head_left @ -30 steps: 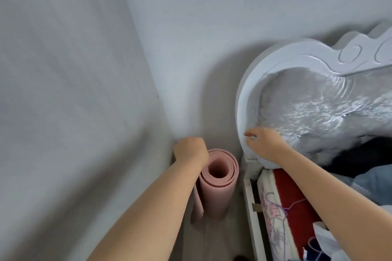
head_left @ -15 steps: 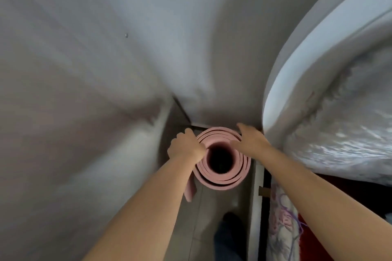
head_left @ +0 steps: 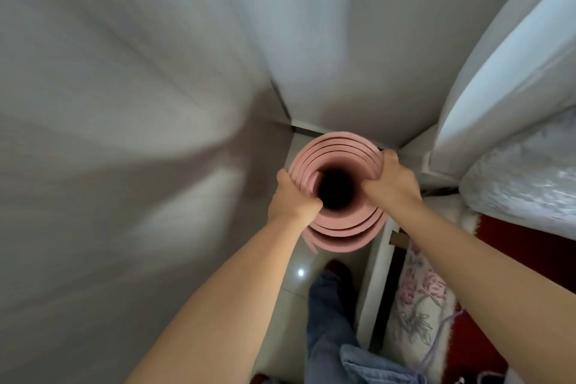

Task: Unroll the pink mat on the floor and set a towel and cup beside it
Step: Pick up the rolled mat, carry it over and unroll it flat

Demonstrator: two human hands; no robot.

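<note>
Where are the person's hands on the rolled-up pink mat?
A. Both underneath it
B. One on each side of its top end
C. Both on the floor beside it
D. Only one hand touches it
B: the left hand and the right hand grip opposite sides of the pink mat at its open top rim.

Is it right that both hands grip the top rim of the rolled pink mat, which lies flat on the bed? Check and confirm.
Not quite. The left hand and right hand do grip the top rim of the rolled pink mat, but it does not lie on the bed. The head view shows it upright in the wall corner, in the gap beside the bed frame, seen end-on from above.
</note>
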